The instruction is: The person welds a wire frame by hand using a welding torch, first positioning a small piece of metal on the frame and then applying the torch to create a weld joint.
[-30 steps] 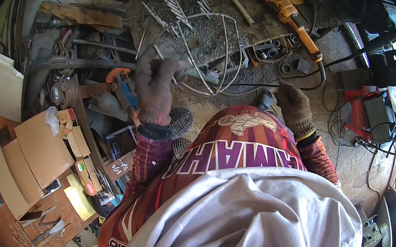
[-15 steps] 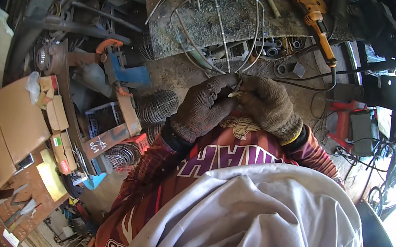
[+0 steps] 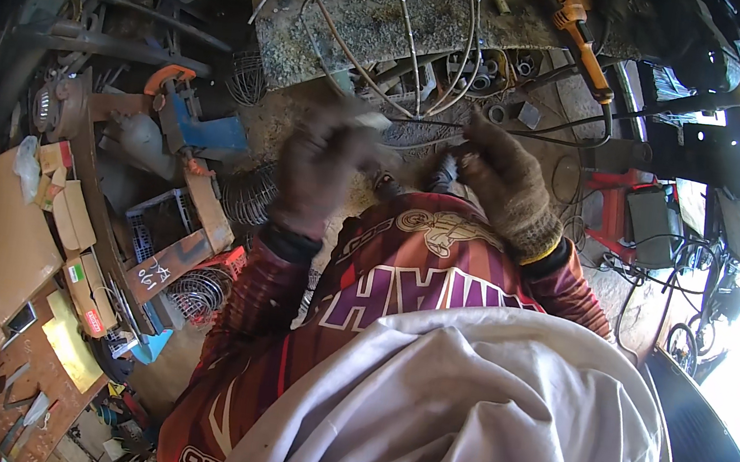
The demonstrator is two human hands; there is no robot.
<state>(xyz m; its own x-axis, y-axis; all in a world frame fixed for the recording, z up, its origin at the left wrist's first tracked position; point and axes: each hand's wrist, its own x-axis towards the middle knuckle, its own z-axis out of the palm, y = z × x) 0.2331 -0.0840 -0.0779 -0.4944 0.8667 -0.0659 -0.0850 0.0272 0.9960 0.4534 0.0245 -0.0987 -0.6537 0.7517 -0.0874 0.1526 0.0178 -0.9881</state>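
Note:
My left hand [image 3: 317, 168], in a dark knitted work glove, is smeared by motion in front of my body. Something small and pale shows at its fingertips, too blurred to name. My right hand [image 3: 509, 184] wears a brown knitted glove with a yellow cuff edge. Its fingers are bent together, and what lies in them, if anything, is hidden. Just beyond both hands, a frame of bent metal wire [image 3: 407, 26] with curved loops and a straight ribbed rod overhangs the near edge of the workbench [image 3: 295, 51]. Neither hand visibly touches it.
An orange angle grinder [image 3: 573, 19] rests on the bench at the far right, its black cable [image 3: 578, 142] looping down. Left are a blue and orange clamp-like tool [image 3: 210, 131], coiled wire rings [image 3: 198, 293] and cardboard boxes [image 3: 9, 240]. A red stand [image 3: 611, 211] is at the right.
My hands, together before, are now apart. The left has swung left and blurred; the right stays at about the same place. The whole view has shifted slightly.

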